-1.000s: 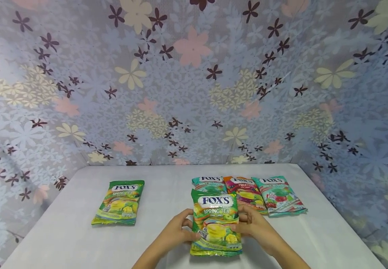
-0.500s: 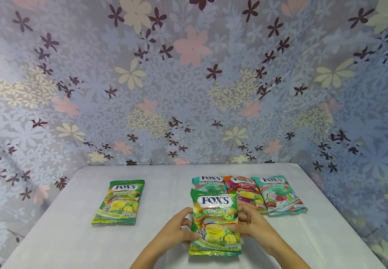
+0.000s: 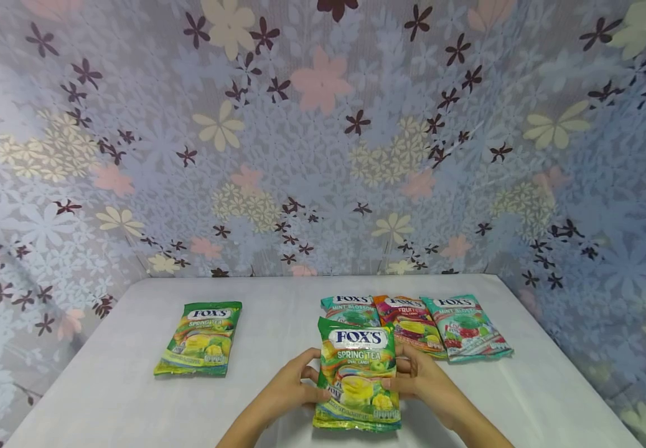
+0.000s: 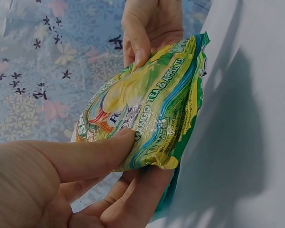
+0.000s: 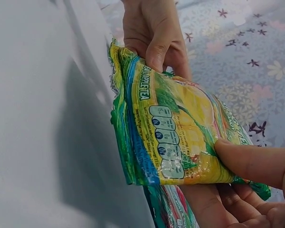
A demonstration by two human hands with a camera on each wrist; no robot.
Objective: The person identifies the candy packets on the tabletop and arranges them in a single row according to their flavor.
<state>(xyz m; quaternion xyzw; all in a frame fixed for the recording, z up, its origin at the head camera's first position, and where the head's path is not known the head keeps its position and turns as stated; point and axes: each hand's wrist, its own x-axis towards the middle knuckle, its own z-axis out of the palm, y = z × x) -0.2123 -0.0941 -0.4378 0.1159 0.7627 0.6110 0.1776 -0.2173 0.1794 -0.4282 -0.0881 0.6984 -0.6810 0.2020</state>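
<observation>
Both hands hold a green and yellow Fox's Spring Tea candy bag (image 3: 356,379) by its two sides, front face toward the head camera. My left hand (image 3: 295,386) pinches the left edge, its thumb on the printed front and the fingers behind. On the opposite edge my right hand (image 3: 421,382) does the same. In the left wrist view the bag (image 4: 152,99) is tilted above the white table, with its shadow cast there. The right wrist view shows the bag's lower seam and nutrition panel, with the right thumb (image 5: 251,161) pressed on the front.
Behind the held bag lie a teal Mint Blossom bag (image 3: 351,308), a red-orange Fruits bag (image 3: 412,326) and another Mint Blossom bag (image 3: 465,330). A second Spring Tea bag (image 3: 200,339) lies at left on the white table (image 3: 104,386). Flowered cloth (image 3: 323,155) hangs behind.
The held bag has shifted very slightly down and left in the head view. Both hands keep their grip; the bags on the table have not moved.
</observation>
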